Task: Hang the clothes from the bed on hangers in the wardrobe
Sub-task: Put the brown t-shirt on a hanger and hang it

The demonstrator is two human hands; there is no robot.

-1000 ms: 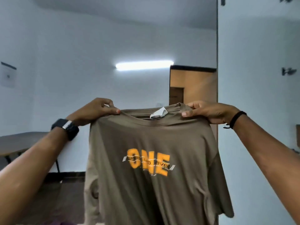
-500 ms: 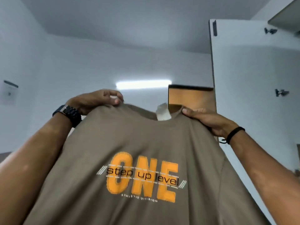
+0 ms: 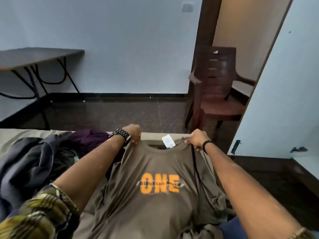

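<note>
Head view: your left hand (image 3: 133, 134) and right hand (image 3: 198, 139) each grip a shoulder of the olive T-shirt (image 3: 155, 195) by its collar, holding it spread over the bed (image 3: 20, 135), orange "ONE" print facing up. A heap of dark clothes (image 3: 34, 161) lies on the bed just left of it.

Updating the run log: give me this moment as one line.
left hand: grips shirt shoulder | right hand: grips other shoulder | brown T-shirt: spread over bed, print up | hanger: none visible
</note>
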